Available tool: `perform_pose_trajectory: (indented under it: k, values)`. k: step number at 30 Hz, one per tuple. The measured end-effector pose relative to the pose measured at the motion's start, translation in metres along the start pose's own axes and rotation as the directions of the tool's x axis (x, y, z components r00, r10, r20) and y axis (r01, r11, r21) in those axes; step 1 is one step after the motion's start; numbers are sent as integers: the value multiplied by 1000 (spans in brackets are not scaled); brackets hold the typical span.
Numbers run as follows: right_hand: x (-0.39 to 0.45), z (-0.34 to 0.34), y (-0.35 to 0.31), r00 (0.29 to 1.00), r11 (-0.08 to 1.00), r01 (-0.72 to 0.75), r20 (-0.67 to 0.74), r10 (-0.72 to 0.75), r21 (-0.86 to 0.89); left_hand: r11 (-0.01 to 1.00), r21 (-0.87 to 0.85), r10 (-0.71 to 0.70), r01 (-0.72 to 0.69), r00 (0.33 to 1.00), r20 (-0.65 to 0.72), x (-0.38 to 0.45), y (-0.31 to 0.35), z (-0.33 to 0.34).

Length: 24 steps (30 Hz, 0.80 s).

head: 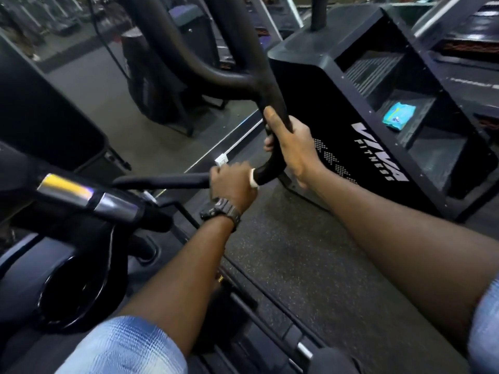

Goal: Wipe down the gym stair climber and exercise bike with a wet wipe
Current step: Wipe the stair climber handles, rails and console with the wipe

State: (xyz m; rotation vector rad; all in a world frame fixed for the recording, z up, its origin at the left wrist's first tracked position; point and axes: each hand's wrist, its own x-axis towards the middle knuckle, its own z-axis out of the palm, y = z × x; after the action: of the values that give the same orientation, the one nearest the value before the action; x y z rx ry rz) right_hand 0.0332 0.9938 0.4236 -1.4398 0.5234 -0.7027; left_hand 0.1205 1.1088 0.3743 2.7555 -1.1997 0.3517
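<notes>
Both my hands grip the curved black handlebar at mid-frame, right hand (287, 143) bare-fingered, left hand (233, 184) fingers pressing the white wet wipe (253, 181) round it; judging by this, much wiping remains.

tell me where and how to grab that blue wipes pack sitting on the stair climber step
Judging from this view, pinch the blue wipes pack across its short sides, coming from above and from the open front of the stair climber. It lies flat on a step with housing walls on either side, so only its top and front-facing edges are free. Both hands are on the handlebar now, so one must let go first.
</notes>
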Motion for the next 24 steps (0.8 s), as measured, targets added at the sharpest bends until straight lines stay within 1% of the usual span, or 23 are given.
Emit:
perform_pose_trajectory:
  k: [1, 3, 5, 6, 7, 8, 9, 10, 11, 12, 13, 14, 15, 16, 18, 19, 21, 22, 23, 24]
  values:
    - [-1, 1, 4, 1000, 1000, 23, -17, -24, -21, 996, 55, -67, 69, 997, -26, -2, -13, 4]
    - [0, 3, 11, 998, 999, 41, -39, -41, -22, 974, 79, -206, 214, 974, -94, -6, -36, 11]
    - [1, 3, 14, 997, 998, 55, -46, -56, -21, 959, 62, -265, 276, 954, -143, -7, -54, 21]
    - [1, 2, 14, 996, 996, 72, -53, -75, -47, 962, 38, -261, 271, 951, -163, -6, -56, 24]
    - [1, 2, 14, 994, 993, 89, -56, -94, -79, 971, -1, -235, 238, 956, -177, -5, -52, 26]
    - [1, 2, 14, 992, 990, 101, -61, -108, -101, 986, -36, -168, 164, 968, -185, -3, -42, 27]
    - [1, 3, 14, 990, 987, 110, -74, -119, -115, 998, -50, -55, 47, 982, -183, -3, -28, 26]
    - [1, 4, 14, 988, 985, 115, -85, -126, -126, 996, -58, 63, -74, 983, -173, -3, -11, 25]
    - [0, 4, 13, 988, 985, 115, -90, -127, -131, 985, -71, 146, -160, 975, -168, -2, 1, 24]
    - [0, 4, 13, 989, 985, 110, -80, -121, -130, 979, -71, 178, -192, 970, -165, -1, 4, 22]
    - [0, 4, 12, 991, 986, 106, -66, -115, -127, 982, -53, 169, -181, 969, -181, -1, -3, 21]
    - [0, 3, 11, 992, 987, 104, -57, -112, -124, 990, -15, 132, -138, 967, -220, 0, -18, 24]
    - [0, 2, 11, 992, 987, 105, -53, -112, -121, 998, 30, 57, -51, 964, -261, 1, -38, 29]
    - [-1, 1, 11, 992, 987, 110, -55, -117, -118, 996, 60, -49, 69, 954, -294, 0, -60, 35]
    - [-1, 3, 12, 988, 984, 129, -65, -138, -126, 944, 50, -289, 325, 894, -342, -6, -99, 45]
    - [0, 3, 13, 987, 981, 134, -71, -145, -139, 913, 16, -377, 408, 858, -348, -7, -112, 48]
    - [0, 3, 15, 986, 976, 140, -69, -153, -165, 873, -60, -473, 484, 810, -347, -8, -123, 52]
    - [0, 2, 15, 985, 974, 147, -63, -159, -171, 866, -81, -488, 493, 801, -346, -7, -125, 53]
    - [0, 2, 16, 985, 973, 151, -60, -164, -174, 877, -97, -473, 470, 810, -346, -6, -122, 53]
    - [0, 3, 17, 984, 973, 152, -61, -165, -173, 908, -106, -416, 406, 837, -355, -5, -115, 53]
